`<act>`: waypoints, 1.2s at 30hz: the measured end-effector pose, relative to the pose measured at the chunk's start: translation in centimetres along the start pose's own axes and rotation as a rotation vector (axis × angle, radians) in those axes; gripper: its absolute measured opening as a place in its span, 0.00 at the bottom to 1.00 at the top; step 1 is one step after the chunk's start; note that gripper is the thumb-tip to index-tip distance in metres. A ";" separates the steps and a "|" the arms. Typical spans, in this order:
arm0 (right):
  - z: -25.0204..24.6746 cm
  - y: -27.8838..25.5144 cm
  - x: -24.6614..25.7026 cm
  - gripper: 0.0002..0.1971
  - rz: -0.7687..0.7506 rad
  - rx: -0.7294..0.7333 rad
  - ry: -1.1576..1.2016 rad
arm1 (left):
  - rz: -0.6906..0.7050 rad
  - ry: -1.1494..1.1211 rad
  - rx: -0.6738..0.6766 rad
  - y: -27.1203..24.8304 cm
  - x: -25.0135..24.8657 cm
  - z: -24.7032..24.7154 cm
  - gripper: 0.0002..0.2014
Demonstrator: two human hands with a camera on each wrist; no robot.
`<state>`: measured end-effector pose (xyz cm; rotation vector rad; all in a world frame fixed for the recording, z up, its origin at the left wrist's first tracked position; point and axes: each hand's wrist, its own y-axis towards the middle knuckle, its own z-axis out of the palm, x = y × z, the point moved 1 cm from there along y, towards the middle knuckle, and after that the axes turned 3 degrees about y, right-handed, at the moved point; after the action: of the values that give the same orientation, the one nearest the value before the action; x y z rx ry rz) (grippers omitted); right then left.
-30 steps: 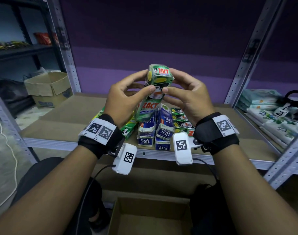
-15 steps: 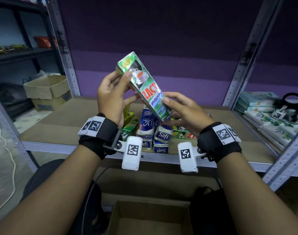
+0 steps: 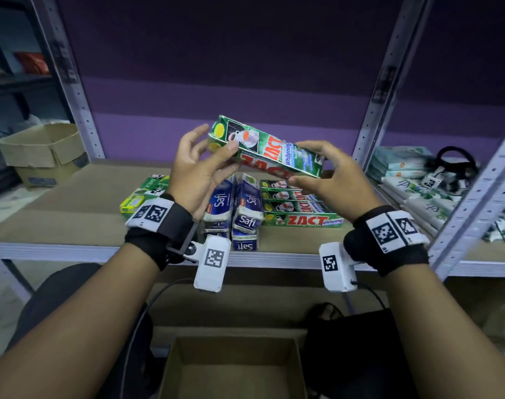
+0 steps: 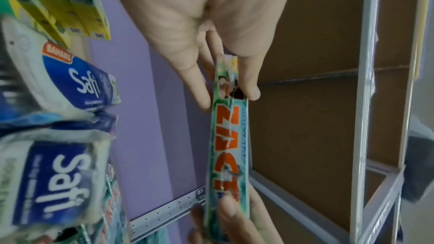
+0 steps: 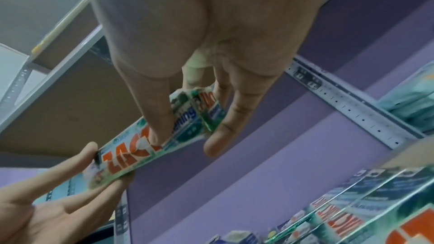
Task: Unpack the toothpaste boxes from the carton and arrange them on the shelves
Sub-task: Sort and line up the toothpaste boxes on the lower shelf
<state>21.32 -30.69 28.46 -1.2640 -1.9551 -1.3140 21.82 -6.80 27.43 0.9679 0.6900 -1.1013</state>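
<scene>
- Two hands hold one green ZACT toothpaste box at frame centre in the head view, above the shelf: left hand pinches its upper-left end, right hand its lower-right end.
- Only the head view shows the open carton at bottom centre.
- Left wrist view shows thumb and fingers clamping the box's narrow edge, Safi packs at left.
- Right wrist view shows the right hand's fingers wrapped around the end flap.

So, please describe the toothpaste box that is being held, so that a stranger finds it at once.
Look above the middle of the brown shelf. The green ZACT box is off the shelf, tilted, held at its ends by left hand and right hand. The other ZACT boxes lie stacked below.
</scene>
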 end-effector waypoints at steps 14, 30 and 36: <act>-6.5 -3.2 -5.1 0.27 0.226 0.173 -0.246 | 0.197 1.065 0.292 -1.5 3.5 1.9 0.28; -5.0 -4.1 -8.1 0.28 0.443 0.423 -0.501 | 0.148 1.757 0.650 -1.7 6.4 2.2 0.33; -4.5 -4.1 -8.0 0.30 0.424 0.424 -0.576 | 0.194 1.712 0.695 -1.6 6.0 2.0 0.21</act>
<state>21.00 -38.60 22.38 -1.8205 -2.0039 -0.3186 22.21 -11.29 22.70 2.5320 1.5100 -0.0295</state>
